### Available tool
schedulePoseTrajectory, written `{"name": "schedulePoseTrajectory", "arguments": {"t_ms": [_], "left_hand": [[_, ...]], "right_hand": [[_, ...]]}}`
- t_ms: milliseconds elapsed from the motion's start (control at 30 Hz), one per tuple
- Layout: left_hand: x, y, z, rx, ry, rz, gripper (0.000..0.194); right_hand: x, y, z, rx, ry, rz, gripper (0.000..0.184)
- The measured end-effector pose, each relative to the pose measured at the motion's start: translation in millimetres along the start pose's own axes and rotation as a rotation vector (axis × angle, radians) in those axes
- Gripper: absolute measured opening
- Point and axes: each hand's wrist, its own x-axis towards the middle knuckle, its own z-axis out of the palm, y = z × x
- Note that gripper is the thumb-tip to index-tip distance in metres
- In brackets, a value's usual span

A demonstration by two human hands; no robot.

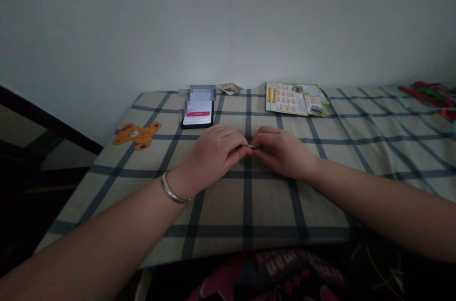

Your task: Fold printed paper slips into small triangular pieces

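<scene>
Both my hands rest on a checked tablecloth (249,196) in the middle of the table. My left hand (213,154), with a silver bangle at its wrist, and my right hand (281,151) meet fingertip to fingertip. Between them they pinch a small dark metallic object (251,147), too small to name. The fingers of both hands are curled and closed on it.
A phone (198,112) with a lit screen lies just beyond my left hand. A colourful printed sheet (295,99) lies at the back, a small packet (230,88) near it. Red and green items (431,93) sit far right. A bear print (137,135) marks the cloth's left side.
</scene>
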Motion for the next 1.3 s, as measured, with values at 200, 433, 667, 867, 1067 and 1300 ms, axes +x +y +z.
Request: {"name": "schedulePoseTrajectory", "arguments": {"t_ms": [200, 433, 667, 867, 1067, 1300], "left_hand": [[0.2, -1.6, 1.0, 0.006, 0.004, 0.009, 0.02], [-0.7, -1.9, 1.3, 0.045, -0.064, -0.022, 0.015], [0.5, 0.8, -1.1, 0.115, -0.105, -0.014, 0.019], [0.5, 2.1, -3.5, 0.036, 0.004, -0.013, 0.016], [-0.2, 2.1, -5.0, 0.006, 0.053, -0.016, 0.008], [0.0, -0.8, -2.2, -0.043, 0.045, -0.044, 0.007]], "right_hand": [[-0.6, 3.4, 0.1, 0.029, 0.027, -0.013, 0.015], [-0.5, 0.0, -1.8, 0.028, 0.01, -0.007, 0.019], [-0.3, 0.0, -1.6, 0.071, 0.049, -0.002, 0.013], [1.2, 3.3, -1.9, 0.085, 0.074, -0.044, 0.012], [0.6, 4.4, 0.7, 0.093, 0.057, -0.014, 0.006], [0.2, 2.5, 1.1, 0.11, 0.109, -0.038, 0.008]]}}
